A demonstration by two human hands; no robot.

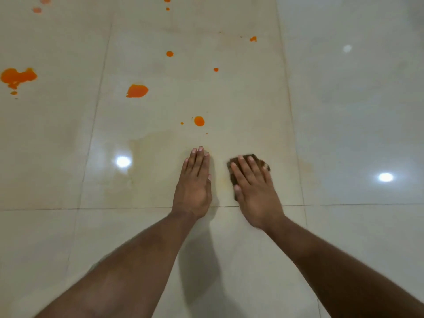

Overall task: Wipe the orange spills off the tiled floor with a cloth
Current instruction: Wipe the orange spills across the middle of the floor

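Note:
My right hand [254,187] lies flat with straight fingers on a small dark brown cloth [246,157], pressing it onto the glossy cream tiled floor [229,99]. The cloth shows only past my fingertips and at my thumb side. My left hand [195,180] rests flat on the bare tile just left of it, fingers straight and together. Orange spills dot the floor ahead: a round drop [199,121] nearest my hands, a larger blot [137,90] further left, and a big splash [17,76] at the far left edge.
Smaller orange drops [169,53] lie farther ahead, with more near the top edge. A pale yellowish smear [149,143] stains the tile left of my hands. Grout lines cross the floor, and ceiling lights [385,177] reflect in the tiles.

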